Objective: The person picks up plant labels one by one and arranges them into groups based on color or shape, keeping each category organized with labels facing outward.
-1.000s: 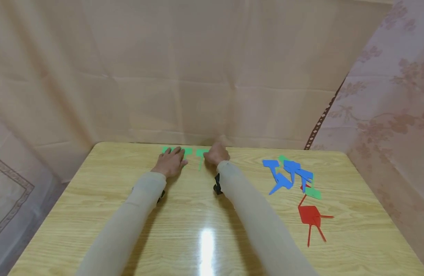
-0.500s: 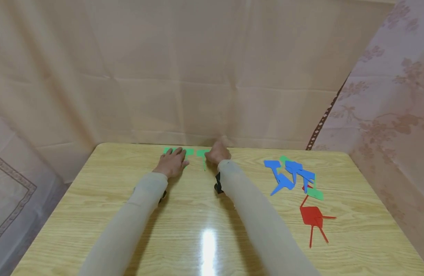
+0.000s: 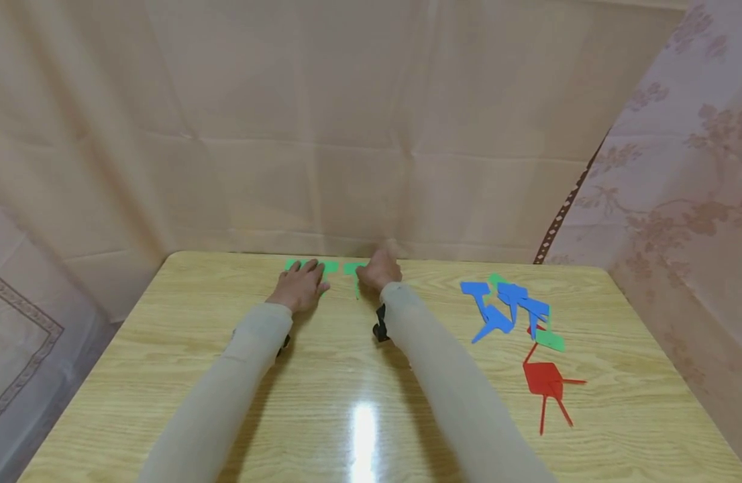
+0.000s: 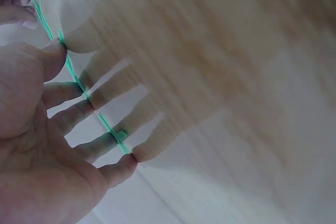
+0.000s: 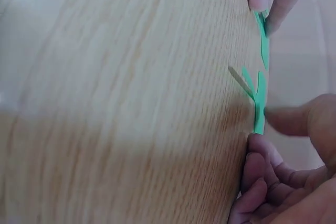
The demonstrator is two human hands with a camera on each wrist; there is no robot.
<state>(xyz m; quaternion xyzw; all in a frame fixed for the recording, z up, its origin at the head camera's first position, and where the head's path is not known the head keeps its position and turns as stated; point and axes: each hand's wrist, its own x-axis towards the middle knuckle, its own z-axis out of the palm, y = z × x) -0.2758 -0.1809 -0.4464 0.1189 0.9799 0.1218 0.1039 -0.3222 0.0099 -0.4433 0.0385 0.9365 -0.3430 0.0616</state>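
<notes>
Behind, cloth borders woodgrain table; left hand spread, right hand pinching green cutout.

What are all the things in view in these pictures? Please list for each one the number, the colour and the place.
table: 1, light wood, below everything
back cloth: 1, beige, behind the table
right cloth: 1, pinkish with flowers, at right
left cloth: 1, greyish with a brown border, at left
green pieces: at least two at the table's back edge, more in the pile at right
blue pieces: at least four, blue, in that pile
red pieces: overlapping, count unclear, red, nearest the person in that pile
black devices: 2, black, at the wrists
sleeves: 2, pale, over the table
hands: 2, left and right, both at the back-edge green pieces
</notes>
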